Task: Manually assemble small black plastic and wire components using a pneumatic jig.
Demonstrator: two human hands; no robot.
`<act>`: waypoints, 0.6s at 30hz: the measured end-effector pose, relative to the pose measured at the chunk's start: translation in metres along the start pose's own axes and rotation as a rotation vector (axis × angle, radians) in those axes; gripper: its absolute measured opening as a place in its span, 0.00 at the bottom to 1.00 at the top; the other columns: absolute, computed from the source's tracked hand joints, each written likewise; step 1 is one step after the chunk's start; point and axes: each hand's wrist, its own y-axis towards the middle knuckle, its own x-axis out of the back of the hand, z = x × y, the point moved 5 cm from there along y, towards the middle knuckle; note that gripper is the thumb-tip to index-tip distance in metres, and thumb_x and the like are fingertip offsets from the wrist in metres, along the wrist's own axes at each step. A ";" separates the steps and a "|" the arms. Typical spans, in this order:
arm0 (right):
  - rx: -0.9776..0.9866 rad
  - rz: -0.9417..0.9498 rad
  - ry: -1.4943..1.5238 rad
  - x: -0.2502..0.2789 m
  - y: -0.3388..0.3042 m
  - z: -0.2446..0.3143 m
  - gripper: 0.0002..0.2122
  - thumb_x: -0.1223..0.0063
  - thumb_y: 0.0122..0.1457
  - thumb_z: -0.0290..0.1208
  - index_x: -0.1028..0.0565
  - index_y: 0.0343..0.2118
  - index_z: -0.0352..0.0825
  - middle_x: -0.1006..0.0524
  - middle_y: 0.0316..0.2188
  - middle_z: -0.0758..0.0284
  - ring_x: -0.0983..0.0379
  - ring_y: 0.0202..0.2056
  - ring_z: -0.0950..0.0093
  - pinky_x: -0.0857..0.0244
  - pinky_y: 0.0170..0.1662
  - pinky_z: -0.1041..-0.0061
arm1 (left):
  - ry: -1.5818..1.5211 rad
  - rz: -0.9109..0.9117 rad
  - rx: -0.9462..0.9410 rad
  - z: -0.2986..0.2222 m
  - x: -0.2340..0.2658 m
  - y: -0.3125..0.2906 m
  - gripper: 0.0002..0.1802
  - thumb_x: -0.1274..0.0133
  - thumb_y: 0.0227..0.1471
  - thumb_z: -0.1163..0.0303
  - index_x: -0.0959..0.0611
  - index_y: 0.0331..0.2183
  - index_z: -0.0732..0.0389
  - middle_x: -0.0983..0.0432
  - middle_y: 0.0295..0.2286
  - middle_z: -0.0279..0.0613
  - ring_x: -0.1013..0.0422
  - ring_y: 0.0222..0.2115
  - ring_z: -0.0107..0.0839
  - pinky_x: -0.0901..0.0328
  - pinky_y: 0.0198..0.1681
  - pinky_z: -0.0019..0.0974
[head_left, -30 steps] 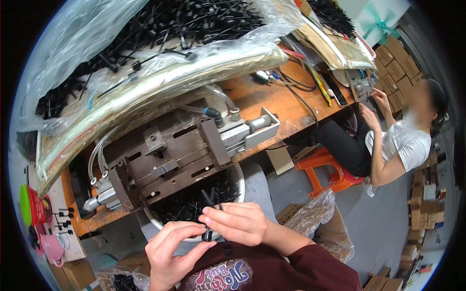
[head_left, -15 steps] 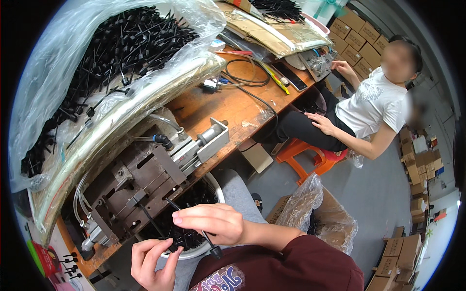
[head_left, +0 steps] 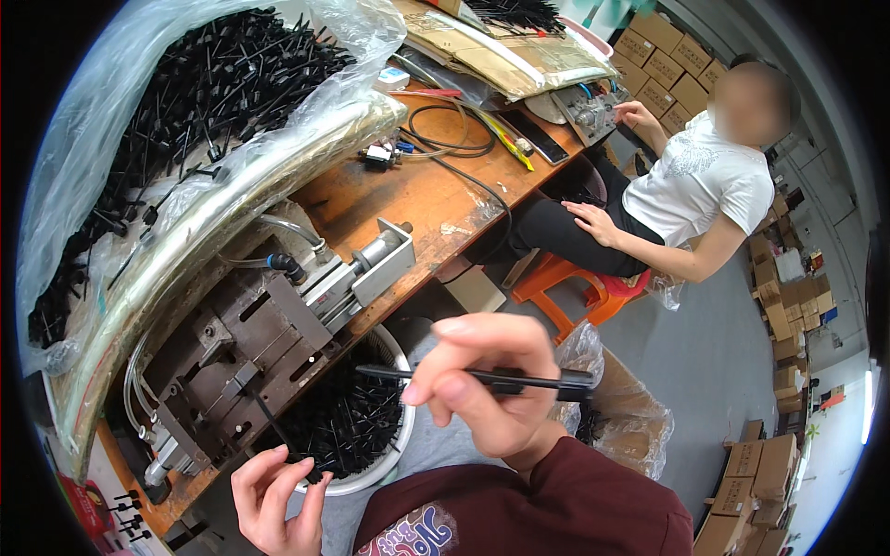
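My right hand [head_left: 496, 380] is raised in front of my chest, its fingers closed around a slim black rod [head_left: 380, 372]. That rod lies almost level, with a pointed left end and a thick black head at the right; whether a second rod lies beside it I cannot tell. Lower left, my left hand [head_left: 278, 500] pinches the black lower end of another black rod [head_left: 269, 415]. The upper end of this one meets a small metal block on the brown metal machine [head_left: 278, 324]. Below the machine's edge stands a white-rimmed bucket [head_left: 405, 431] full of similar black rods.
A plastic-lined tray [head_left: 232, 199] heaped with black rods fills the upper left of the wooden table [head_left: 431, 199]. Cables, a phone [head_left: 535, 137] and cardboard lie farther back. Another person [head_left: 691, 190] sits at right on an orange stool [head_left: 565, 301]. A lined carton [head_left: 635, 408] stands near my right.
My right hand has moved up and right, away from the machine, and its rod has swung to nearly level. My left hand stays at the lower rod's end. The whole view has shifted slightly.
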 end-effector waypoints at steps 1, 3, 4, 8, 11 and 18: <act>0.002 -0.015 0.024 -0.002 -0.002 -0.005 0.15 0.50 0.64 0.20 0.34 0.53 0.30 0.20 0.29 0.59 0.30 0.20 0.81 0.35 0.24 0.82 | -0.026 -0.001 0.029 0.000 -0.002 0.000 0.20 0.32 0.32 0.84 0.16 0.33 0.63 0.27 0.41 0.44 0.28 0.34 0.30 0.32 0.30 0.26; 0.016 -0.043 0.003 -0.011 -0.008 -0.014 0.16 0.48 0.63 0.20 0.31 0.54 0.30 0.20 0.29 0.65 0.29 0.22 0.84 0.35 0.25 0.84 | -0.009 0.020 0.053 0.003 0.001 -0.001 0.20 0.32 0.32 0.84 0.16 0.33 0.62 0.27 0.41 0.44 0.29 0.33 0.29 0.32 0.29 0.26; 0.017 -0.041 0.010 -0.015 -0.008 -0.017 0.17 0.49 0.64 0.19 0.32 0.55 0.30 0.20 0.29 0.65 0.30 0.22 0.85 0.35 0.25 0.84 | -0.001 0.031 0.065 0.005 0.002 -0.002 0.20 0.32 0.32 0.84 0.16 0.33 0.62 0.27 0.41 0.44 0.29 0.33 0.29 0.32 0.29 0.26; 0.067 -0.064 0.053 -0.010 0.009 0.003 0.17 0.52 0.64 0.18 0.38 0.54 0.29 0.20 0.30 0.56 0.30 0.18 0.79 0.33 0.24 0.78 | 0.041 -0.046 -0.030 0.006 0.008 -0.003 0.20 0.32 0.32 0.86 0.16 0.34 0.64 0.27 0.43 0.45 0.30 0.31 0.28 0.34 0.27 0.26; 0.216 -0.102 0.106 -0.017 0.016 0.003 0.11 0.50 0.63 0.19 0.31 0.48 0.28 0.19 0.32 0.55 0.28 0.18 0.76 0.32 0.24 0.78 | 0.098 -0.106 -0.098 0.010 0.016 -0.004 0.21 0.34 0.33 0.87 0.16 0.35 0.65 0.28 0.46 0.47 0.32 0.30 0.28 0.36 0.26 0.24; 0.041 -0.006 0.057 -0.055 -0.002 -0.035 0.08 0.45 0.58 0.15 0.23 0.40 0.28 0.21 0.34 0.61 0.23 0.31 0.70 0.30 0.35 0.75 | 0.095 -0.100 -0.002 0.016 0.009 -0.004 0.19 0.35 0.37 0.86 0.17 0.37 0.67 0.27 0.49 0.49 0.30 0.32 0.29 0.34 0.31 0.26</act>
